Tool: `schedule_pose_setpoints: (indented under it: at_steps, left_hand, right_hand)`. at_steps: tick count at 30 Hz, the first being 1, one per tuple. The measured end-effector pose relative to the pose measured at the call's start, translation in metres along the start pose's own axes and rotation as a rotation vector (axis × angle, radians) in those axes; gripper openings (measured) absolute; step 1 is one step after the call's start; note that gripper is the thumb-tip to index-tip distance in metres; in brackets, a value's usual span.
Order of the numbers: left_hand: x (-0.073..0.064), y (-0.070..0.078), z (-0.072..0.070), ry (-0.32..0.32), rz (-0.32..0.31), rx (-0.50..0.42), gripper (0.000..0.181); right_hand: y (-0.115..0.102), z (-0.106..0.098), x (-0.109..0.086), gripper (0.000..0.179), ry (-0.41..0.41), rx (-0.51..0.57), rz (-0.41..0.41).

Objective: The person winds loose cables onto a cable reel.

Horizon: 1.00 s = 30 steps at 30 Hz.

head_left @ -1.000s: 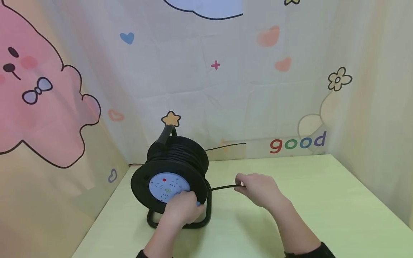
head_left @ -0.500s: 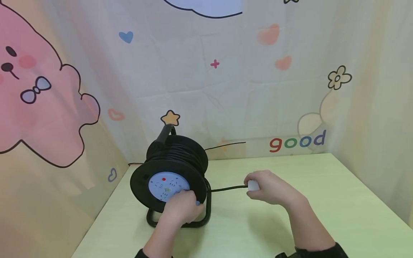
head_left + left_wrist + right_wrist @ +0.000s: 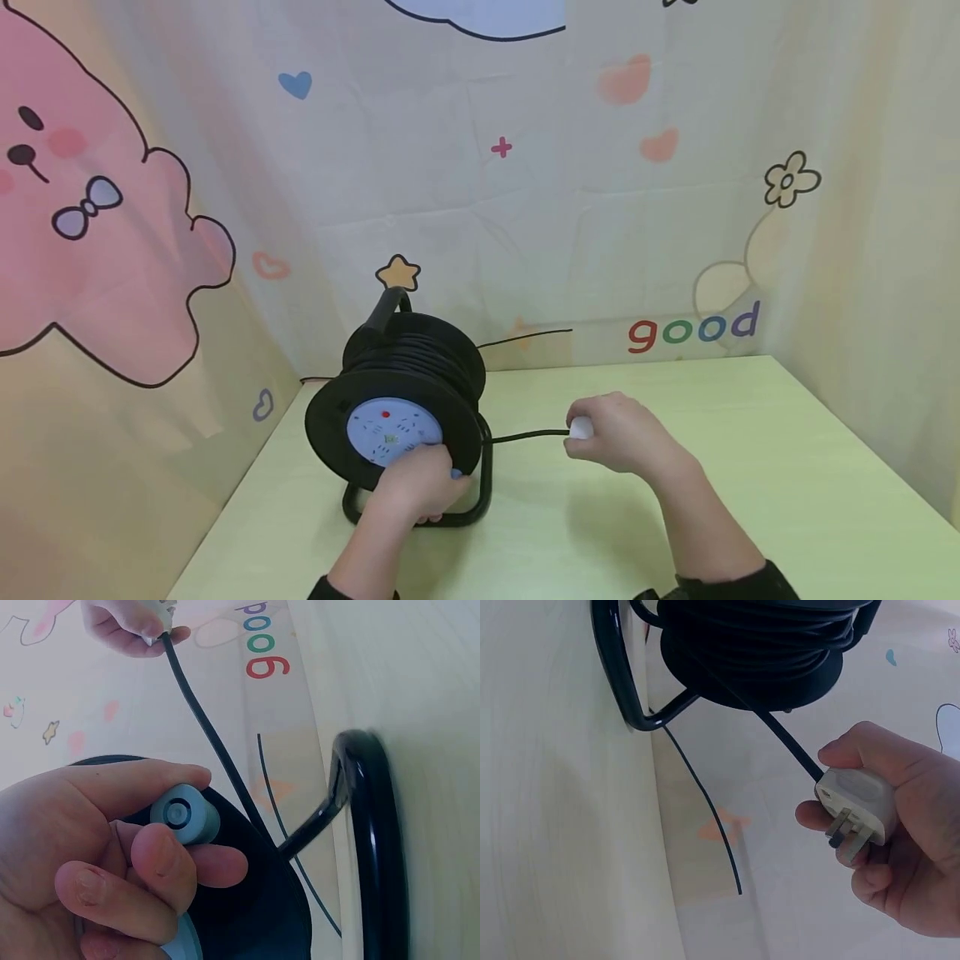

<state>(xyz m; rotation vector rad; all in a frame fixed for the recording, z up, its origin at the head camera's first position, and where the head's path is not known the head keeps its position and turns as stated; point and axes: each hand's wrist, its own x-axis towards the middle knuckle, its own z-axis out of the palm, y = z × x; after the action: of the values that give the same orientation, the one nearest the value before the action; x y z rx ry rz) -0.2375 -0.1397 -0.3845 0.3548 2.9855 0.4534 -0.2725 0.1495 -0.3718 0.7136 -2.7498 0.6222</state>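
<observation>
A black cable reel [image 3: 330, 437] stands on its tubular frame on the table, its blue-white socket plate facing me and black cable wound on its drum. My left hand [image 3: 422, 483] is at the lower right of that face; the left wrist view shows its thumb and fingers around a blue-grey crank knob [image 3: 186, 816]. To the right of the reel, my right hand [image 3: 618, 433] grips a white plug [image 3: 859, 801] above the table. Its metal pins point out past the fingers in the right wrist view. A fairly straight stretch of cord [image 3: 528, 435] joins plug and reel.
The pale green table [image 3: 720, 467] extends right and forward of the reel. A printed curtain [image 3: 525, 233] hangs behind and at both sides. One thin dark line [image 3: 525, 337] runs along the curtain behind the reel. The reel's carrying handle [image 3: 382, 312] sticks up at the top.
My right hand moved right, then slightly back left, and the white plug now shows in its grip. The stretch of cord is a little longer than at first. My left hand stays at the knob.
</observation>
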Motion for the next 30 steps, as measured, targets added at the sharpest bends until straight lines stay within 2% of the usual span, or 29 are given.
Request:
schedule_pose_setpoints:
  at_steps: [7,15,19,23,27,30]
  left_hand:
    - [-0.003,-0.013,-0.002,-0.04,-0.041,-0.006,0.029]
    - [-0.003,-0.038,0.004,-0.071,-0.081,0.015,0.029]
    - [-0.003,-0.05,0.005,-0.074,-0.09,0.004,0.029]
    - [-0.005,-0.062,0.003,-0.09,-0.111,-0.03,0.03]
    - [-0.01,-0.074,-0.001,-0.096,-0.131,-0.069,0.032]
    - [-0.013,-0.082,-0.005,-0.1,-0.134,-0.093,0.036]
  right_hand:
    - [-0.011,0.008,0.008,0.015,-0.114,0.16,0.073]
    - [-0.02,0.021,0.015,0.028,-0.249,0.316,0.069]
    - [-0.024,0.03,0.02,0.024,-0.221,0.273,0.002]
    - [-0.029,0.04,0.027,0.023,-0.166,0.218,-0.017]
    - [-0.035,0.05,0.033,0.021,-0.163,0.247,-0.022]
    - [-0.04,0.056,0.036,0.015,-0.191,0.299,-0.039]
